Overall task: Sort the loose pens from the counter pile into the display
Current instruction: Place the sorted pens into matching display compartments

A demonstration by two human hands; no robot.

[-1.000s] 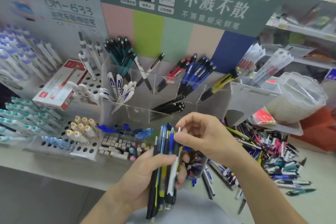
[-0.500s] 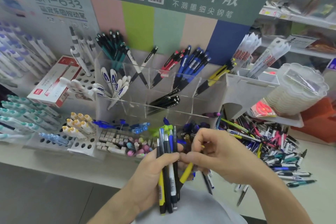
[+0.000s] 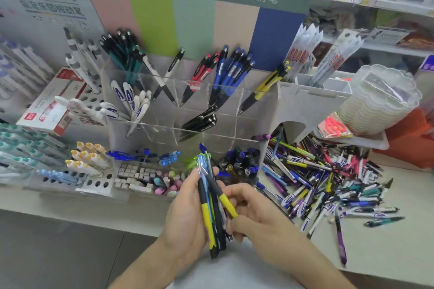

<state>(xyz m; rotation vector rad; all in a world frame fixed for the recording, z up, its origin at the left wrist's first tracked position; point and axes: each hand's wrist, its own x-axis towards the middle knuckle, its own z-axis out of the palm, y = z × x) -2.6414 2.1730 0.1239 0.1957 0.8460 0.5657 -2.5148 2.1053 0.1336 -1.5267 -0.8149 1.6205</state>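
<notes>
Gripping an upright bundle of black, yellow and blue plastic pens (image 3: pixel 212 209), left hand (image 3: pixel 187 213) fingers curl round it; right hand (image 3: pixel 256 213) fingers pinch one yellow-grip pen (image 3: pixel 226 202). Loose pen pile (image 3: pixel 328 180) lies right on white table (image 3: pixel 375 241), beside clear acrylic display (image 3: pixel 187 110).

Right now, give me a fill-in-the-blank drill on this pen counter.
1. The left hand grips a ____ of pens.
2. The right hand pinches a black pen with a ____ grip.
3. The loose pen pile lies to the ____ of the clear display.

Missing: bundle; yellow; right
</notes>
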